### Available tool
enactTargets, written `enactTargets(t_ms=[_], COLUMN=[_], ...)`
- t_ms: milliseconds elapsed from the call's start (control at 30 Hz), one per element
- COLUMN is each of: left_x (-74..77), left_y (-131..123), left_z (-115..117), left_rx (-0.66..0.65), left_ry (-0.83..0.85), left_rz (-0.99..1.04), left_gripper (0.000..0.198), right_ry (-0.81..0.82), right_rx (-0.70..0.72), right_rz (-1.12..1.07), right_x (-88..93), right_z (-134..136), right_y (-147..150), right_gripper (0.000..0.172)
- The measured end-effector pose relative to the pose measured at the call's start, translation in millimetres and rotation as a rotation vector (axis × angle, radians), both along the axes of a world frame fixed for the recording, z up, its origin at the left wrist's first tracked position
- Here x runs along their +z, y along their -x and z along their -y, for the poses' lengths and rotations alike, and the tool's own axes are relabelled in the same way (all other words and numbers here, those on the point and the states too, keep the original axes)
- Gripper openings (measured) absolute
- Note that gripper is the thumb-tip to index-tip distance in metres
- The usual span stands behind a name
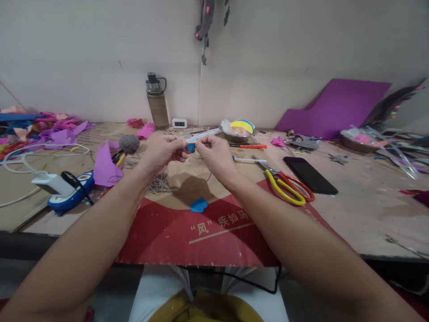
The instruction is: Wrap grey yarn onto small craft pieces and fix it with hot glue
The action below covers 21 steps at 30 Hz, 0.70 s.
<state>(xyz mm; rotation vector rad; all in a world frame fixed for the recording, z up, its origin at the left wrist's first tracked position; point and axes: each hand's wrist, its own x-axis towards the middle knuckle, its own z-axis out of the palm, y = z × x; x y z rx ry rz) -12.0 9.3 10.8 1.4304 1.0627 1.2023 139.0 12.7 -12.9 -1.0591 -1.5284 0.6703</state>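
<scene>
Both my hands meet above the middle of the table, fingers pinched close together. My left hand and my right hand hold a small blue felt piece between their fingertips, partly hidden by them. Below the hands, a blue cloud-shaped felt piece lies on the red and brown cardboard. Loose grey yarn lies tangled under my left wrist, with a grey yarn ball behind it. A thin strand hangs near my right hand.
Scissors with red and yellow handles and a black phone lie at right. A bottle, a small white clock and a bowl stand at the back. A blue power strip with cables and felt scraps occupy the left.
</scene>
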Motion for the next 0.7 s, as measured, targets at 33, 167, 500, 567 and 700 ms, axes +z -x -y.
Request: enactTargets(t_ms=[33,167,500,567,700], left_x=[0.4,0.9,0.7,0.1,-2.2], left_y=[0.4,0.8,-1.7,-1.1,-1.2], left_z=[0.0,0.8,5.2,4.1,0.6], left_rx=[-0.008,-0.017,0.133,0.129,0.060], left_ry=[0.008,0.004,-0.216,-0.202,-0.091], left_rz=[0.005,-0.006,-0.260,-0.249,-0.083], left_gripper=[0.013,0.015,0.002,0.003,0.010], right_ry=[-0.002,-0.018,-0.029,-0.045,-0.029], right_rx=[0.000,-0.004,-0.018,-0.018,-0.009], right_rz=[-0.003,-0.003,0.051,0.063,0.024], right_x=[0.3,1.1,0.8,0.9,1.7], right_z=[0.1,0.3,2.9,4.2,4.9], right_y=[-0.3,-1.3,-0.1,0.6,1.2], right_gripper=[0.014,0.015,0.013,0.013,0.013])
